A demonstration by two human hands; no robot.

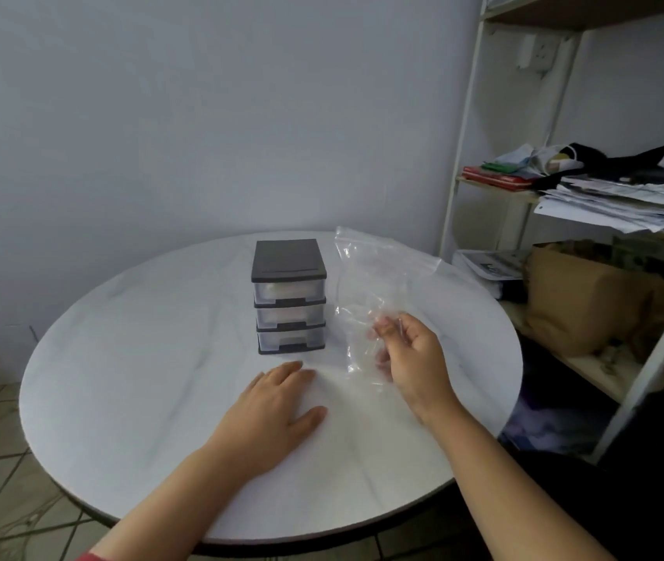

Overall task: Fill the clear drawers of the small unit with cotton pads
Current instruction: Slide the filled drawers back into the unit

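A small drawer unit (289, 297) with a black top and three clear drawers stands at the middle of the round white table (152, 358). All three drawers are pushed in, and white pads show faintly through their fronts. Just right of the unit, my right hand (411, 358) pinches a clear plastic zip bag (375, 277) and holds it up off the table; the bag looks empty. My left hand (277, 406) rests flat on the tabletop in front of the unit, fingers straight.
A white metal shelf rack (468, 127) stands to the right of the table, holding stacked papers (622, 208), cloths and a brown paper bag (581, 301). A plain wall runs behind the table. Tiled floor shows at the lower left.
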